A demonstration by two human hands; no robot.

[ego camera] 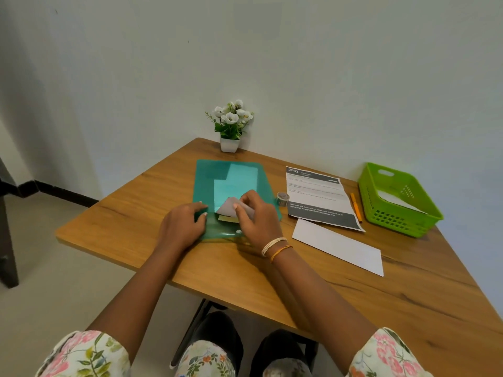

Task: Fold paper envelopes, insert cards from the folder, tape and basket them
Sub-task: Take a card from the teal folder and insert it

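Note:
A translucent green folder (212,180) lies flat in the middle of the wooden table (381,295). My left hand (183,223) rests on the folder's near left corner, fingers curled at its edge. My right hand (258,217) pinches a pale grey card (230,209) at the folder's opening, its corner lifted. A yellow card (227,219) shows just below it. A folded white paper envelope (339,246) lies to the right. A small tape roll (283,198) stands beside the folder. The green basket (364,186) at the far right holds white paper.
A printed instruction sheet (317,197) lies between the folder and the basket, with an orange pen (356,206) along its right side. A white pot of artificial flowers (230,126) stands at the table's back edge against the wall.

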